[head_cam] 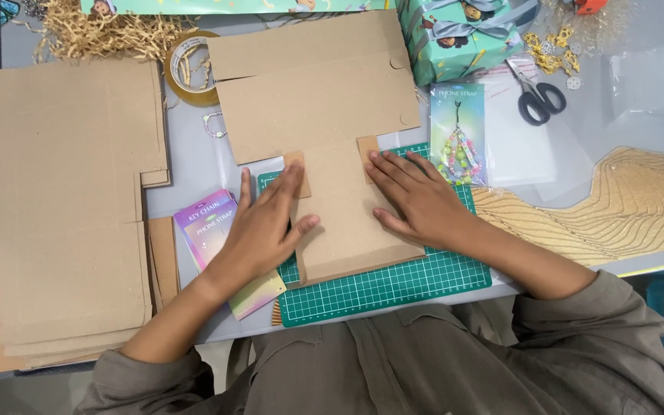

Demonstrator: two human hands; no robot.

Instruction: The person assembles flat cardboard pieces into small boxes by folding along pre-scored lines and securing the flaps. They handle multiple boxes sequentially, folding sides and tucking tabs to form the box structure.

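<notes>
Head view: left hand (267, 227) and right hand (416, 200), fingers spread flat, press the unfolded brown cardboard box blank (324, 115) on the green gridded cutting mat (393, 284); flaps unfolded, no walls raised.

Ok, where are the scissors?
In the head view, the scissors lie at the top right of the table, just right of the bead strap packet and below the wrapped gift box.
</notes>
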